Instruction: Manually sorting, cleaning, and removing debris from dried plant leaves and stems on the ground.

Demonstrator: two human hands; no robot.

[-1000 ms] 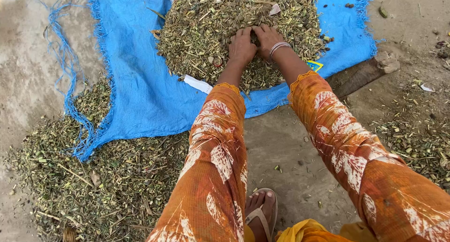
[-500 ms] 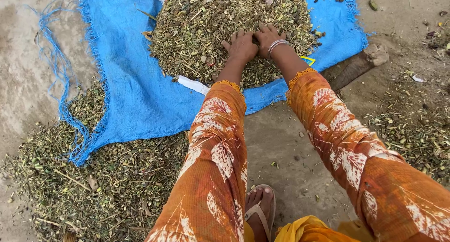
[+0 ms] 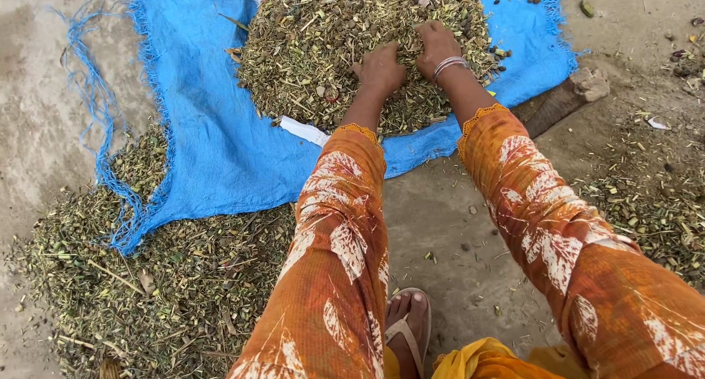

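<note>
Hands first: your left hand [image 3: 380, 69] lies palm down on the pile of chopped dry plant bits [image 3: 338, 48], fingers slightly spread and curled into the material, gripping nothing you could call a single object. Your right hand [image 3: 438, 45] rests just beside it to the right and a little farther away, fingers bent and pressed into the same pile, with silver bangles [image 3: 449, 65] at the wrist. The two hands sit close together but apart, not clasped; whether either has scooped up any bits underneath, you cannot tell.

That pile sits on one blue woven sheet [image 3: 213, 129] spread at the far side of the scene, its frayed edge trailing off to the left. One white scrap [image 3: 305, 131] lies on the sheet at the pile's near edge.

Counting the heaps: one on the sheet, a second spread [image 3: 147, 276] on the bare ground near left, and a thinner scatter [image 3: 653, 210] on the right. One stone [image 3: 590, 83] lies at the sheet's right corner. Two orange patterned sleeves [image 3: 338, 225] reach forward, and one sandalled foot [image 3: 407, 327] shows near the bottom.
</note>
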